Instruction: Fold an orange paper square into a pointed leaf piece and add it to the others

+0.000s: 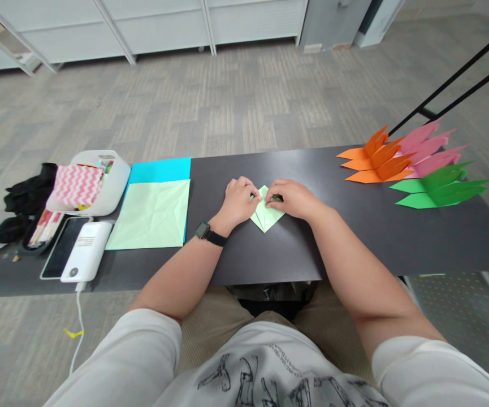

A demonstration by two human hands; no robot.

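Note:
A small folded piece of light green paper (265, 216) lies on the dark table (354, 237) in front of me, pointed toward my body. My left hand (239, 200), a black watch on its wrist, presses the paper's upper left edge with curled fingers. My right hand (294, 198) pinches the paper's upper right edge, fingers closed on the fold. Both hands hide the top of the paper.
To the left lie a light green sheet (153, 215) over a cyan sheet (161, 169), a white tray (112, 186) with patterned paper, a phone (60, 249) and a white power bank (86, 251). Folded orange (375, 161), pink (428, 150) and green (439, 191) paper shapes sit at the far right.

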